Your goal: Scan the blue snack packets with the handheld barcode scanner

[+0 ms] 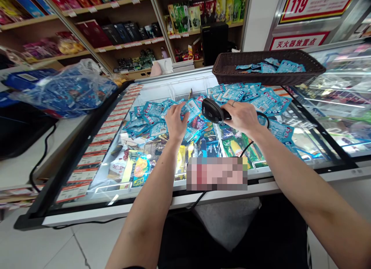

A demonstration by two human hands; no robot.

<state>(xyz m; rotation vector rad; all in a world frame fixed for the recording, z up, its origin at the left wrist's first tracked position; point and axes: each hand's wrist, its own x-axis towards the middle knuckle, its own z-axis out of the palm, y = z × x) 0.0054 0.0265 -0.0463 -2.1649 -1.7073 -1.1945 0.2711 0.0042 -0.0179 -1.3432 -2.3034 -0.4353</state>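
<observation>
Between the fingers of my left hand point(177, 120) is a small blue packet point(191, 108), its barcode side turned up. My right hand point(242, 115) grips a black barcode scanner point(213, 110) by its handle. The scanner's head faces left, close beside the packet, and its cable runs down past my right wrist. Many similar blue packets lie loose on the freezer's glass top: one heap point(152, 113) is left of and around my left hand, another heap point(265, 101) lies beyond and to the right of my right hand.
A brown wicker basket point(269, 77) with several blue packets stands at the back right. A clear plastic bag point(77, 87) full of blue packets sits at the left. Price tags point(95, 147) line the freezer's point(121, 211) left side. Stocked shelves point(130, 45) stand behind.
</observation>
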